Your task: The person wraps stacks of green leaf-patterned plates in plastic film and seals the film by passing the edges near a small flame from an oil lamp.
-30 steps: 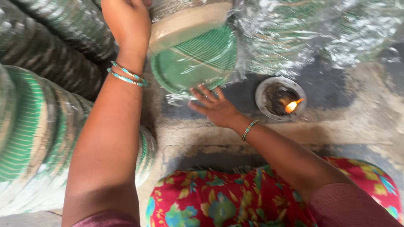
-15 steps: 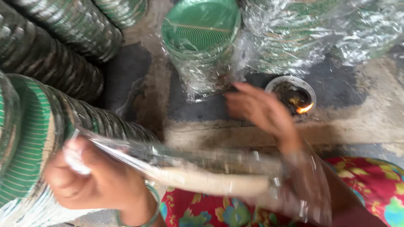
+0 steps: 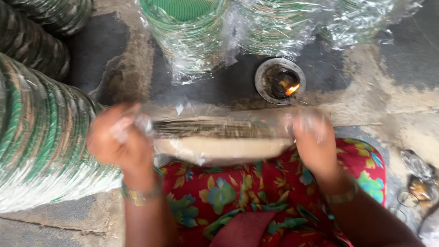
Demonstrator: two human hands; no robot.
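Now the wrapped stack of plates [image 3: 219, 139] lies level between both hands, left hand [image 3: 120, 142] at nine o'clock, right hand [image 3: 315, 142] at three, fingers clamped on its ends.

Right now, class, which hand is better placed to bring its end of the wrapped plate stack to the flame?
Right hand: the small lamp burns just above it; the left hand is farther off.

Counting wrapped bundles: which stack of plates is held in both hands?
The flat stack in clear wrap over the lap, left hand and right hand at its ends; others rest on the floor.
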